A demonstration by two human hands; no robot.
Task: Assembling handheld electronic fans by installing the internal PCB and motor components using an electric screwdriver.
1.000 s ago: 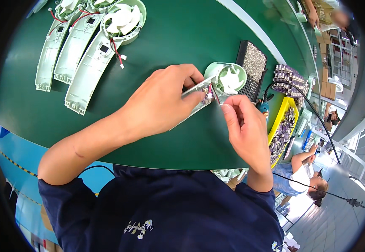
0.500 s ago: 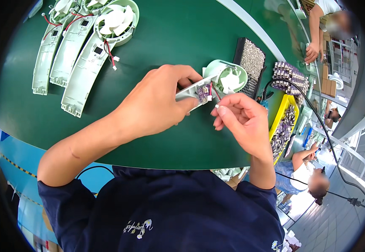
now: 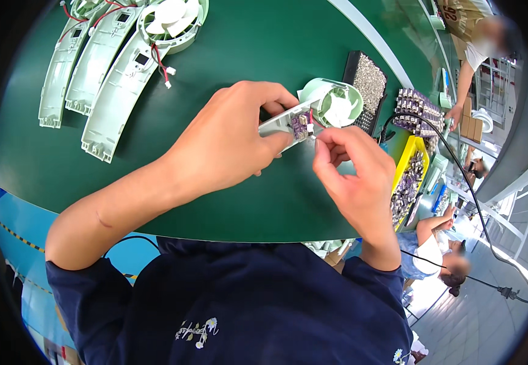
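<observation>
My left hand (image 3: 224,143) is closed around the handle of a pale green fan housing (image 3: 320,89), with its white fan blades (image 3: 340,111) toward the far right. A small purple circuit board (image 3: 301,125) lies in the open handle shell, next to my left thumb. My right hand (image 3: 361,173) is closed in a pinch right beside the board, its fingertips on a small white wire plug (image 3: 314,139). The fingers partly hide the plug and its wires, so I cannot tell whether it touches the board's socket.
Several pale green fan shells (image 3: 120,97) with red and black wires lie at the far left. On the right are a black tray of small metal parts (image 3: 367,82), stacked purple boards (image 3: 419,111) and a yellow bin (image 3: 405,159) of boards. A black cable (image 3: 467,182) hangs over the table's right edge.
My right hand has moved up toward the circuit board, bringing the white plug close against it. The fan housing has shifted slightly up and to the right in my left hand.
</observation>
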